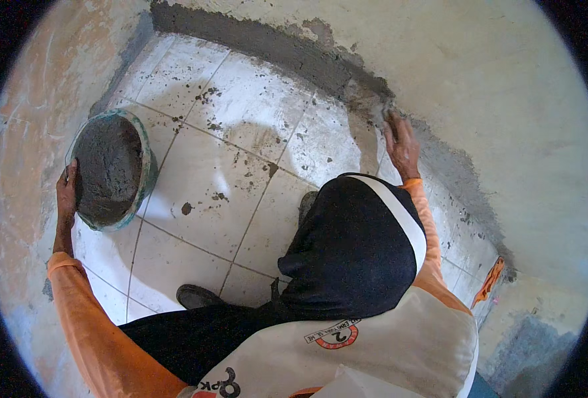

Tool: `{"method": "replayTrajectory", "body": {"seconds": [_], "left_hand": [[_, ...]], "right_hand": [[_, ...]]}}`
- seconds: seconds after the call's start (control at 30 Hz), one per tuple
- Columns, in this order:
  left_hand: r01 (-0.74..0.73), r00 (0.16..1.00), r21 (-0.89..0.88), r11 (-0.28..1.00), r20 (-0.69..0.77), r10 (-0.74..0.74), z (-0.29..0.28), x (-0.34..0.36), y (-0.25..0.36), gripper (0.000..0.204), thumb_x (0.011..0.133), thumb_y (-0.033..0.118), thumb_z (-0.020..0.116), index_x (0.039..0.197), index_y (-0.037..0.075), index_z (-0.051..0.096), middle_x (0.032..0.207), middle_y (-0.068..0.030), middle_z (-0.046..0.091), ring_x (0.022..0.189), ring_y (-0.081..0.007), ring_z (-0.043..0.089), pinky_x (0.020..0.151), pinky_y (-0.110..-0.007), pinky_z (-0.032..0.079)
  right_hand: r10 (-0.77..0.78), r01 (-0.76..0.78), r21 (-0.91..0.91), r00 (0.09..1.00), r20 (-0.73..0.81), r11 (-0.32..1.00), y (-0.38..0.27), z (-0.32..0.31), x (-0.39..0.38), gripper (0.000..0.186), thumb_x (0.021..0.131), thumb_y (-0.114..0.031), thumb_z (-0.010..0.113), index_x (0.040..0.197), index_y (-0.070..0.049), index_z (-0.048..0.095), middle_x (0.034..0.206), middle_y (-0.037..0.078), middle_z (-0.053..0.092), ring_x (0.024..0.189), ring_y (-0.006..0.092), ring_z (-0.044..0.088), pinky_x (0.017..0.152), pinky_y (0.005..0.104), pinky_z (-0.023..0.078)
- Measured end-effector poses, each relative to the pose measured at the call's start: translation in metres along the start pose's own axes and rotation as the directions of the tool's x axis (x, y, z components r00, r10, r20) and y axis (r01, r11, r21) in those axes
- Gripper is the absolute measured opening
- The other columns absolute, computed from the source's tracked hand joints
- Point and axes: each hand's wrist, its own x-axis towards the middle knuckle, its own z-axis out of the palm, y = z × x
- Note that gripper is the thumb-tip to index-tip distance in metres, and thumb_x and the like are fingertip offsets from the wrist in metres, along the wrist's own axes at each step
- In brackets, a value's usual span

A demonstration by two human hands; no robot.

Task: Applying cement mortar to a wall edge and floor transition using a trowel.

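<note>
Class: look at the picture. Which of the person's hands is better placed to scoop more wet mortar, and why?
Probably the left. The left hand already rests on the rim of the mortar bowl, while the right hand is far off, pressed against the grey mortar band at the wall's foot.

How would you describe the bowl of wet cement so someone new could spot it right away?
Start at the white tiled floor and follow it to its left edge by the stained wall. There sits a round bowl with a greenish rim, gripped by the left hand. It is the only container, filled with dark grey mortar.
</note>
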Motion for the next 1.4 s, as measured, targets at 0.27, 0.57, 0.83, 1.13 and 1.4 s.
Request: {"method": "replayTrajectory", "body": {"seconds": [0.27, 0.57, 0.83, 1.13, 1.4], "left_hand": [[-0.026, 1.0, 0.025, 0.999, 0.018, 0.025, 0.003, 0.002, 0.005, 0.09, 0.099, 0.07, 0.055, 0.152, -0.003, 0.052, 0.145, -0.022, 0.062, 0.132, -0.0326, 0.061, 0.115, -0.04, 0.041], [0.011, 1.0, 0.034, 0.999, 0.011, -0.011, 0.002, 0.001, 0.004, 0.088, 0.1, 0.07, 0.054, 0.15, -0.002, 0.055, 0.144, -0.0223, 0.063, 0.13, -0.0323, 0.062, 0.115, -0.04, 0.042], [-0.08, 0.997, 0.058, 0.995, 0.01, 0.08, -0.001, 0.007, -0.004, 0.085, 0.101, 0.069, 0.053, 0.148, -0.001, 0.058, 0.138, -0.0212, 0.066, 0.126, -0.0307, 0.064, 0.113, -0.038, 0.043], [-0.031, 0.999, 0.013, 0.999, -0.03, 0.031, 0.009, -0.004, 0.007, 0.08, 0.102, 0.066, 0.055, 0.145, -0.002, 0.06, 0.132, -0.017, 0.069, 0.12, -0.0267, 0.066, 0.109, -0.038, 0.046], [-0.036, 0.999, -0.005, 0.999, 0.006, 0.036, 0.005, 0.006, 0.0, 0.08, 0.102, 0.067, 0.056, 0.143, -0.001, 0.062, 0.131, -0.0157, 0.069, 0.118, -0.0244, 0.064, 0.108, -0.037, 0.046]], "right_hand": [[0.005, -0.02, -0.126, 0.993, -0.118, 0.992, -0.027, -0.025, 0.003, 0.04, 0.097, -0.023, 0.073, 0.136, -0.014, 0.065, 0.113, 0.016, 0.072, 0.091, 0.0377, 0.074, 0.068, 0.0453, 0.06], [-0.059, 0.049, -0.117, 0.995, -0.079, 0.992, -0.071, -0.013, 0.048, 0.048, 0.097, -0.027, 0.072, 0.143, -0.02, 0.061, 0.106, 0.011, 0.07, 0.085, 0.0346, 0.072, 0.063, 0.0464, 0.058], [0.047, -0.037, -0.173, 0.997, 0.053, 0.984, -0.079, -0.009, 0.072, 0.045, 0.096, -0.028, 0.071, 0.14, -0.02, 0.063, 0.114, 0.012, 0.069, 0.092, 0.0365, 0.072, 0.066, 0.0479, 0.059], [0.077, -0.067, -0.123, 0.994, 0.077, 0.99, -0.065, -0.005, 0.07, 0.043, 0.099, -0.026, 0.069, 0.14, -0.016, 0.063, 0.122, 0.017, 0.072, 0.098, 0.0385, 0.073, 0.077, 0.0485, 0.061], [0.051, -0.055, -0.079, 0.997, -0.054, 0.995, -0.049, -0.02, 0.05, 0.036, 0.1, -0.021, 0.069, 0.135, -0.011, 0.066, 0.115, 0.016, 0.072, 0.098, 0.0371, 0.073, 0.081, 0.044, 0.059]]}}
